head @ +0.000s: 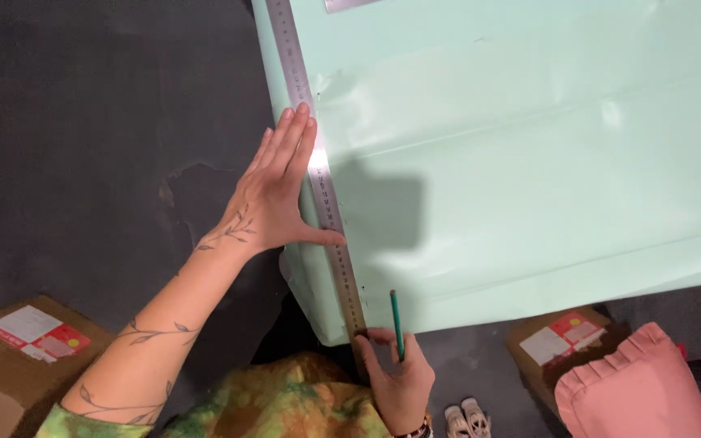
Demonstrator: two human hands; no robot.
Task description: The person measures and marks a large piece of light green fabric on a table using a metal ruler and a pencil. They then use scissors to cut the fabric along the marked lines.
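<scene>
Steel ruler (320,182) lies along the mint-green sheet's (529,162) left edge. Left hand (273,199) presses it flat, fingers together, thumb spread. Right hand (399,377) grips a green pencil (397,323). Ruler appears rigid, slippery; sheet thin, flexible.

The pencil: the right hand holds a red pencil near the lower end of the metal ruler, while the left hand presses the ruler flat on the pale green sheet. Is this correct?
Not quite: the pencil is green, not red, as the head view shows. The rest holds: the right hand holds it near the lower end of the metal ruler, and the left hand presses the ruler flat on the pale green sheet.
</scene>
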